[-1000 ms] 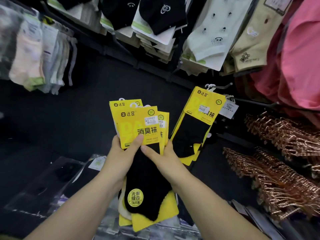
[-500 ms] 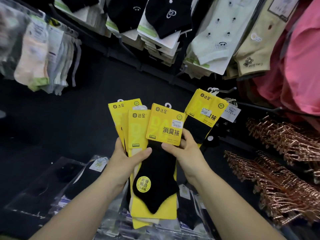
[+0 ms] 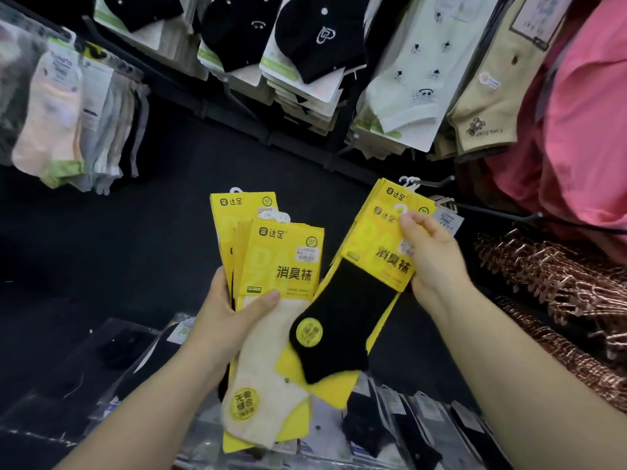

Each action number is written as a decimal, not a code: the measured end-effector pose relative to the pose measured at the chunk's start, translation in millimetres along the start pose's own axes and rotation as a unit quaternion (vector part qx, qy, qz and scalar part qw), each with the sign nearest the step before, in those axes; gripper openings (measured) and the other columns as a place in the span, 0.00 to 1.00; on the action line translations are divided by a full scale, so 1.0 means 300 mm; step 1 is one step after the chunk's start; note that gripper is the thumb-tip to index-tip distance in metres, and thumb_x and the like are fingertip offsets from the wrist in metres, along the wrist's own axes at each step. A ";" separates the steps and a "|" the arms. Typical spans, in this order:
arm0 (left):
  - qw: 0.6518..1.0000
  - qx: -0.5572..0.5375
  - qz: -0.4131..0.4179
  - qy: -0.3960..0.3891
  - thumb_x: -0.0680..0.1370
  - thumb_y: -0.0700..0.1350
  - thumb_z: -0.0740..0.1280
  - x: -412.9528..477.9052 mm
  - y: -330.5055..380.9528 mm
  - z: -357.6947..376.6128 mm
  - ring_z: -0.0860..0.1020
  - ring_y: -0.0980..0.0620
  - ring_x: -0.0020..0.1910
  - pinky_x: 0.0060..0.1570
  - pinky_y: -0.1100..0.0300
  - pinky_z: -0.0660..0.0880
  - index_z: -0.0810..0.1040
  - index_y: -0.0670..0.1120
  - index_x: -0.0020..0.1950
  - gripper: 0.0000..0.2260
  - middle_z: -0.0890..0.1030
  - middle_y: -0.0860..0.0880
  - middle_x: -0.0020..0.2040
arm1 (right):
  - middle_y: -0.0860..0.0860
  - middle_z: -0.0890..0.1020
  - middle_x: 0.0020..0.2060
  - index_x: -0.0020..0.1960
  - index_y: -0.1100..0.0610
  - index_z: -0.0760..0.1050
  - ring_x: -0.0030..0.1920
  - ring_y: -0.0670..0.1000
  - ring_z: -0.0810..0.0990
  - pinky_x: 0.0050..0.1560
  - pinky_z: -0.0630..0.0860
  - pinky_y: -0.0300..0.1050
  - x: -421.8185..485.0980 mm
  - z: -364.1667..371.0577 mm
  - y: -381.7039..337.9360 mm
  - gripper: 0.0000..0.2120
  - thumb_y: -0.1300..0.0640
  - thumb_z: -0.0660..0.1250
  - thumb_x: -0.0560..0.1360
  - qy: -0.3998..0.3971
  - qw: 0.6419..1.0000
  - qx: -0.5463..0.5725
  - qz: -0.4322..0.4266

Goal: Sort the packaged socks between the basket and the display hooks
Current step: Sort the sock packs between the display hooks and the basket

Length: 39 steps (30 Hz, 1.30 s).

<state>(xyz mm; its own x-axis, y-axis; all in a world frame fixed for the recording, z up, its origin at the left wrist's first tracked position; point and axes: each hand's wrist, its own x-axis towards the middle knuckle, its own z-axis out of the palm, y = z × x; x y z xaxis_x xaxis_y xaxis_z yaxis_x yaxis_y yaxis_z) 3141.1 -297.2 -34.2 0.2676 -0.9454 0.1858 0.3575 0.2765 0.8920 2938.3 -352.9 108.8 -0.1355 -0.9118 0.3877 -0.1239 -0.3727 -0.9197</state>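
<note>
My left hand grips a fanned stack of yellow-carded sock packs; a cream sock pack lies on top. My right hand pinches the yellow card of a black sock pack near its hanger hole, holding it up and to the right of the stack. Just behind it, more yellow packs hang on a display hook. The black pack's top edge sits close below that hook.
Rows of hanging socks fill the wall above: black ones, pale green, beige. Pink cloth and copper hangers lie at right. Clear-bagged socks lie below. A long empty hook juts out at right.
My right hand has drawn the black sock pack off the stack and lifted it up and right toward the hook. The cream pack is now on top in my left hand.
</note>
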 end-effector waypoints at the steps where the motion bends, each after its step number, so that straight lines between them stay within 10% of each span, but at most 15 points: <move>1: 1.000 0.015 0.006 0.009 0.67 0.46 0.77 0.005 0.004 -0.010 0.83 0.49 0.51 0.50 0.47 0.80 0.72 0.58 0.57 0.23 0.83 0.52 0.53 | 0.50 0.81 0.55 0.40 0.46 0.78 0.57 0.58 0.78 0.61 0.72 0.63 0.015 -0.023 -0.017 0.06 0.50 0.67 0.75 0.021 1.000 0.000 -0.007; 8: 0.996 0.074 0.034 0.029 0.71 0.44 0.75 0.016 0.008 -0.042 0.83 0.56 0.45 0.37 0.60 0.77 0.71 0.60 0.53 0.19 0.83 0.55 0.49 | 0.48 0.78 0.34 0.41 0.52 0.76 0.31 0.47 0.76 0.33 0.76 0.41 0.128 -0.065 -0.116 0.09 0.57 0.62 0.79 0.068 0.996 0.002 -0.057; 20: 0.998 0.062 0.019 0.005 0.71 0.44 0.75 0.017 -0.005 -0.010 0.82 0.53 0.48 0.41 0.55 0.79 0.70 0.60 0.55 0.20 0.83 0.54 0.51 | 0.50 0.79 0.36 0.36 0.50 0.77 0.33 0.51 0.75 0.35 0.73 0.43 0.225 0.007 -0.147 0.16 0.64 0.58 0.77 0.103 0.991 -0.065 -0.047; 26: 1.000 0.016 -0.003 -0.005 0.69 0.46 0.76 0.012 0.004 0.002 0.84 0.51 0.46 0.41 0.54 0.81 0.72 0.58 0.57 0.21 0.84 0.54 0.49 | 0.53 0.76 0.54 0.50 0.53 0.70 0.54 0.54 0.76 0.61 0.72 0.52 0.166 0.004 -0.089 0.06 0.61 0.62 0.76 0.269 0.951 -0.119 -0.098; 32: 0.997 -0.051 -0.029 -0.040 0.62 0.49 0.76 -0.015 0.011 0.031 0.85 0.48 0.45 0.36 0.55 0.81 0.73 0.56 0.58 0.27 0.86 0.52 0.48 | 0.47 0.74 0.49 0.50 0.43 0.67 0.44 0.43 0.75 0.38 0.71 0.34 -0.136 0.129 0.047 0.13 0.45 0.70 0.71 -0.102 0.977 -0.182 -0.037; 35: 0.996 -0.066 -0.031 -0.052 0.61 0.48 0.78 -0.028 0.007 0.048 0.85 0.46 0.46 0.38 0.52 0.82 0.73 0.55 0.60 0.30 0.85 0.50 0.50 | 0.44 0.75 0.39 0.48 0.43 0.65 0.33 0.34 0.77 0.26 0.69 0.27 -0.177 0.171 0.063 0.19 0.45 0.75 0.67 -0.139 0.976 -0.159 -0.051; 39: 0.995 -0.083 -0.028 -0.038 0.58 0.48 0.78 -0.028 0.002 0.050 0.85 0.46 0.44 0.34 0.54 0.81 0.73 0.55 0.60 0.31 0.85 0.50 0.48 | 0.48 0.82 0.39 0.47 0.49 0.70 0.38 0.43 0.83 0.34 0.80 0.41 -0.159 0.166 0.052 0.16 0.54 0.76 0.68 -0.143 0.982 -0.122 -0.013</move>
<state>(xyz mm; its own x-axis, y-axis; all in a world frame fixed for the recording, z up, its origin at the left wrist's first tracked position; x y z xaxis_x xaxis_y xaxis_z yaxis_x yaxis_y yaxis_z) 3125.5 -291.8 -29.1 0.1774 -0.9686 0.1742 0.5145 0.2422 0.8226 2991.7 -323.9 72.9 0.1483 -0.9267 0.3452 -0.3606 -0.3757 -0.8537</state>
